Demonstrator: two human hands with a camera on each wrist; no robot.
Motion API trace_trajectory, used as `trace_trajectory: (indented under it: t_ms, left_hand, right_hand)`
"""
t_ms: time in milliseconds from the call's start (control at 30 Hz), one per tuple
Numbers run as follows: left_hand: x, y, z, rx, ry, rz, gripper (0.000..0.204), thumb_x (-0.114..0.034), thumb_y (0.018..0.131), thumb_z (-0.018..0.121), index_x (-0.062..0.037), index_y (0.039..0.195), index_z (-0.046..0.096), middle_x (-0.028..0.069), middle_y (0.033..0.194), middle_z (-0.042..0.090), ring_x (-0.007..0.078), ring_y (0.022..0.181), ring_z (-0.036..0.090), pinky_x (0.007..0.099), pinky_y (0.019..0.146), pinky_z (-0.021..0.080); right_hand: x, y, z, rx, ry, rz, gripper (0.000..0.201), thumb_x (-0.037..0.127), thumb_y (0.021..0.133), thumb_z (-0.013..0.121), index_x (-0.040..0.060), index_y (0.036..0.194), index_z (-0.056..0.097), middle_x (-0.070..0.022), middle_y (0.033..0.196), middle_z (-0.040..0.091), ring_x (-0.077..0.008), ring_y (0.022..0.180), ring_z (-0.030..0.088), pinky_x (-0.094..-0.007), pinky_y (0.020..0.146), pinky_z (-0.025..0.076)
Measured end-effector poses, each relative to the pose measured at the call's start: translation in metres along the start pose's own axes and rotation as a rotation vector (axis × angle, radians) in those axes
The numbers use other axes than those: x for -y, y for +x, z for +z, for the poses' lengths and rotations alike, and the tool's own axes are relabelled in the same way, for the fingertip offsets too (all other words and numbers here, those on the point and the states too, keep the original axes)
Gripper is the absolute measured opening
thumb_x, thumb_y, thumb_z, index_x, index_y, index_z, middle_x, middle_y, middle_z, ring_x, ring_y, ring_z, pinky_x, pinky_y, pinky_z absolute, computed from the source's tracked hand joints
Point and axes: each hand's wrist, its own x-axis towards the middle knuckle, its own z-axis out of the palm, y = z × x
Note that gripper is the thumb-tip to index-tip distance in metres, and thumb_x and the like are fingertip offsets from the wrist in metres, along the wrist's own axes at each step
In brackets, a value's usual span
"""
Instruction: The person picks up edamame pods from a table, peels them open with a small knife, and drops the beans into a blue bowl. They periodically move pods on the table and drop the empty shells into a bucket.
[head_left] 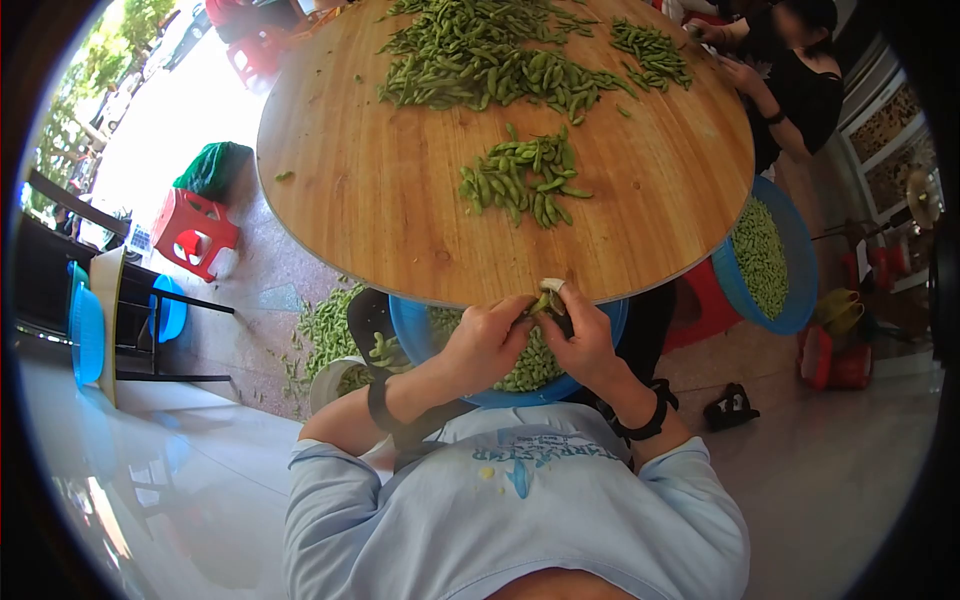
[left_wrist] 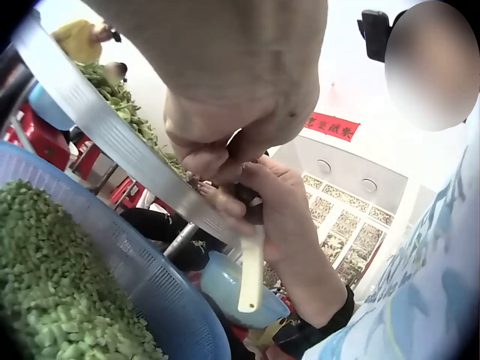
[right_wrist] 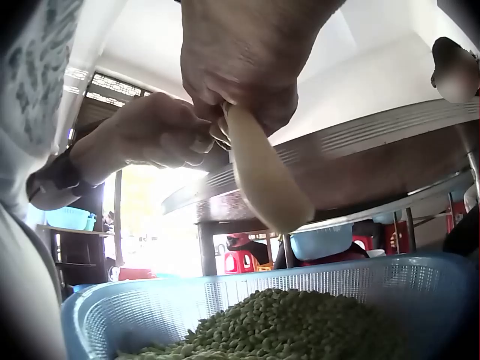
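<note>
The left hand (head_left: 487,345) and right hand (head_left: 583,335) meet just in front of the table's near edge. A green pod (head_left: 541,304) is pinched by the left hand's fingers and touches the right hand's fingertips. In the left wrist view, the right hand (left_wrist: 289,217) grips a tool with a cream handle (left_wrist: 252,276); the handle (right_wrist: 266,180) hangs down in the right wrist view, its working end hidden by fingers. Beneath the hands stands a blue basket (head_left: 408,335) of shelled green beans (head_left: 530,365).
A round wooden table (head_left: 350,200) bears a small pod pile (head_left: 520,180) and a large one (head_left: 470,60). Another blue basket (head_left: 800,290) of beans stands right. Pods (head_left: 330,330) lie on the floor left, near a red stool (head_left: 195,235). A person (head_left: 800,100) sits across at right.
</note>
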Motion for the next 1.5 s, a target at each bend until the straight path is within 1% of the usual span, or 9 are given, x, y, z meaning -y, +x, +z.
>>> trace_trajectory:
  t_ms: [67, 267, 467, 667, 867, 1033, 1233, 1333, 1500]
  left_hand:
    - [-0.006, 0.000, -0.004, 0.052, -0.042, -0.096, 0.018, -0.002, 0.078, 0.057, 0.0035, 0.096, 0.057, 0.0234, 0.072, 0.058, 0.0425, 0.067, 0.058, 0.0422, 0.057, 0.046]
    - [-0.016, -0.014, -0.023, 0.125, 0.055, -0.105, 0.020, -0.001, 0.078, 0.056, 0.0028, 0.097, 0.057, 0.0198, 0.068, 0.058, 0.0358, 0.060, 0.059, 0.0370, 0.054, 0.047]
    - [-0.016, -0.041, -0.113, 0.202, 1.049, -0.212, 0.016, -0.009, 0.078, 0.060, -0.0076, 0.094, 0.061, 0.0134, 0.080, 0.059, 0.0300, 0.081, 0.061, 0.0413, 0.070, 0.049]
    - [0.026, 0.081, -0.117, -0.030, 0.607, -0.015, 0.020, -0.019, 0.085, 0.055, -0.0014, 0.090, 0.063, 0.0176, 0.085, 0.060, 0.0359, 0.082, 0.059, 0.0450, 0.071, 0.046]
    - [0.074, 0.154, -0.089, -0.043, 0.656, -0.454, 0.027, -0.024, 0.076, 0.061, 0.0026, 0.079, 0.066, 0.0196, 0.086, 0.065, 0.0344, 0.088, 0.062, 0.0424, 0.076, 0.049]
    - [0.087, 0.154, -0.069, 0.017, 0.346, -0.447, 0.022, -0.018, 0.073, 0.060, 0.0029, 0.079, 0.065, 0.0192, 0.087, 0.065, 0.0352, 0.089, 0.061, 0.0439, 0.078, 0.047]
    - [0.043, 0.119, -0.063, -0.315, 0.412, 0.143, 0.017, -0.005, 0.081, 0.059, 0.0041, 0.095, 0.058, 0.0154, 0.085, 0.063, 0.0300, 0.079, 0.061, 0.0344, 0.071, 0.048]
    - [0.022, 0.093, -0.052, -0.124, -0.350, -0.122, 0.014, -0.002, 0.087, 0.056, 0.0029, 0.099, 0.056, 0.0082, 0.081, 0.063, 0.0169, 0.069, 0.060, 0.0275, 0.063, 0.046]
    - [0.000, 0.052, -0.035, 0.105, -0.636, -0.331, 0.018, -0.005, 0.087, 0.058, 0.0003, 0.104, 0.058, 0.0032, 0.084, 0.063, 0.0053, 0.067, 0.056, 0.0194, 0.054, 0.043]
  right_hand:
    - [0.002, -0.002, 0.003, 0.010, -0.033, -0.028, 0.038, 0.000, 0.078, 0.064, -0.0051, 0.112, 0.050, -0.0172, 0.084, 0.058, -0.0292, 0.071, 0.062, -0.0335, 0.063, 0.050]
    - [0.007, -0.004, 0.009, 0.070, -0.102, -0.087, 0.035, -0.003, 0.075, 0.061, -0.0046, 0.108, 0.051, -0.0182, 0.085, 0.057, -0.0326, 0.070, 0.061, -0.0371, 0.060, 0.050]
    - [0.003, -0.013, -0.006, 0.268, -0.033, -0.114, 0.030, 0.002, 0.076, 0.065, -0.0028, 0.102, 0.053, -0.0162, 0.083, 0.057, -0.0311, 0.067, 0.060, -0.0356, 0.058, 0.050]
    - [0.002, -0.008, -0.002, 0.267, -0.020, -0.126, 0.027, 0.006, 0.077, 0.067, -0.0027, 0.100, 0.054, -0.0148, 0.083, 0.057, -0.0291, 0.067, 0.061, -0.0345, 0.057, 0.049]
    - [0.002, -0.010, -0.003, 0.203, 0.098, -0.118, 0.026, 0.000, 0.078, 0.067, -0.0034, 0.101, 0.055, -0.0128, 0.078, 0.056, -0.0213, 0.062, 0.056, -0.0296, 0.054, 0.045]
    - [0.006, -0.007, -0.006, 0.201, 0.094, -0.076, 0.027, 0.001, 0.080, 0.064, -0.0044, 0.105, 0.054, -0.0151, 0.082, 0.057, -0.0254, 0.066, 0.059, -0.0311, 0.057, 0.047]
    - [0.000, -0.003, -0.015, 0.185, 0.412, 0.200, 0.036, 0.007, 0.092, 0.050, -0.0047, 0.126, 0.046, -0.0077, 0.077, 0.054, -0.0139, 0.060, 0.054, -0.0250, 0.052, 0.043]
    - [0.012, 0.009, -0.017, 0.091, 0.721, 0.415, 0.038, 0.011, 0.097, 0.042, -0.0026, 0.132, 0.041, -0.0043, 0.076, 0.053, -0.0084, 0.053, 0.047, -0.0204, 0.046, 0.039]
    - [0.012, 0.019, -0.010, 0.068, 1.006, 0.505, 0.042, 0.014, 0.098, 0.038, 0.0006, 0.138, 0.034, -0.0042, 0.076, 0.052, -0.0062, 0.051, 0.043, -0.0188, 0.042, 0.036]
